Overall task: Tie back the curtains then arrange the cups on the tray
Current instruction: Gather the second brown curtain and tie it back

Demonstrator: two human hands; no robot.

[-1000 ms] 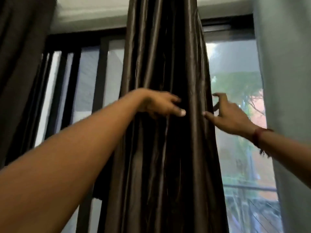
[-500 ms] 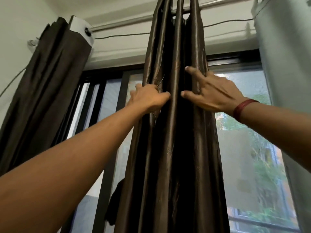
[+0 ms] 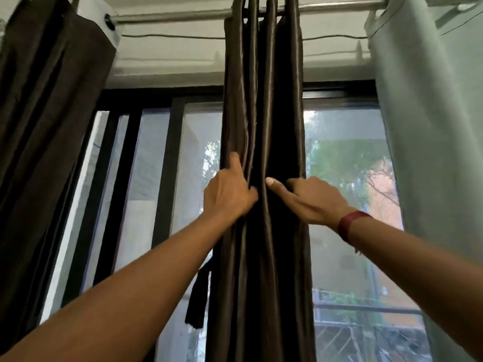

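Window behind, a gathered curtain hangs from a rod. Left hand grips its folds; right hand pinches them, thumb forward.

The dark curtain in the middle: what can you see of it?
The middle curtain is dark brown, satin-shiny cloth, bunched into narrow upright folds. It hangs from the metal rod before the window, running out of view below. The left hand grips folds on its left side; the right hand holds the folds beside it, thumb laid along one. A dark strap dangles at its left edge.
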